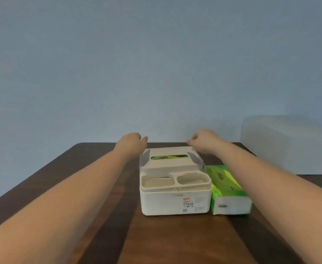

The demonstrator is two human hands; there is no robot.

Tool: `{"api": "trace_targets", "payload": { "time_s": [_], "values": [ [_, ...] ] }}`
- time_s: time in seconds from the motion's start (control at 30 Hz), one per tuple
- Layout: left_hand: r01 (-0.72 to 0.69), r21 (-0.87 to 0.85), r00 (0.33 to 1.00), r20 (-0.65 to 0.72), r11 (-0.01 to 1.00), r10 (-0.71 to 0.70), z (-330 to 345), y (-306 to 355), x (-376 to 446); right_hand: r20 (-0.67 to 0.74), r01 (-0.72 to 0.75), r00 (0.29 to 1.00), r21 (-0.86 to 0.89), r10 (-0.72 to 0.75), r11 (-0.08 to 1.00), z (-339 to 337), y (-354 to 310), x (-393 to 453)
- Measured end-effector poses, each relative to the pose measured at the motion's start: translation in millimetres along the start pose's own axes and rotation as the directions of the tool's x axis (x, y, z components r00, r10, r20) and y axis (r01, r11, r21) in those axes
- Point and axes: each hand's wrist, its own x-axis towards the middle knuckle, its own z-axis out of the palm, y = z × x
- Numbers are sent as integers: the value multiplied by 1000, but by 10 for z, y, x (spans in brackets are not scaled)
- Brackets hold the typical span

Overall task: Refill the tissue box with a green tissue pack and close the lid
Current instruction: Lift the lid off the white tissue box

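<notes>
A cream tissue box (175,202) stands in the middle of the dark wooden table (80,178), with small open compartments along its front. Its lid (170,162) lies over the back part, and green shows through the lid's slot. A green tissue pack (227,187) lies flat on the table, touching the box's right side. My left hand (132,141) hovers at the lid's back left corner, fingers curled. My right hand (204,141) is at the lid's back right corner, fingers curled down toward the lid edge. Whether either hand grips the lid is hidden.
A pale translucent container (290,145) stands at the back right of the table. A blue-grey wall rises right behind the table's far edge. My forearms stretch along both sides of the box.
</notes>
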Motion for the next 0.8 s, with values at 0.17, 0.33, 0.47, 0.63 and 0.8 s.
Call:
{"api": "trace_targets", "payload": {
  "time_s": [0.17, 0.33, 0.47, 0.63, 0.8],
  "values": [
    [109, -13, 992, 57, 994, -108, -49, -162, -180, 66, -179, 982, -10, 179, 984, 36, 14, -242],
    [124, -34, 988, 101, 992, -121, 1, -135, -275, 153, -230, 957, -123, 247, 965, 61, 15, -304],
    [157, -85, 977, 157, 984, -143, 99, -138, -293, 109, -270, 955, -82, 277, 960, 92, 69, -260],
    [173, -129, 976, 153, 976, -153, 116, -104, -332, 92, -290, 950, -85, 297, 953, 115, 65, -257],
    [192, -264, 977, 140, 945, -159, -51, -107, -352, 63, -277, 958, -74, 282, 958, 80, -17, -199]
  ]
}}
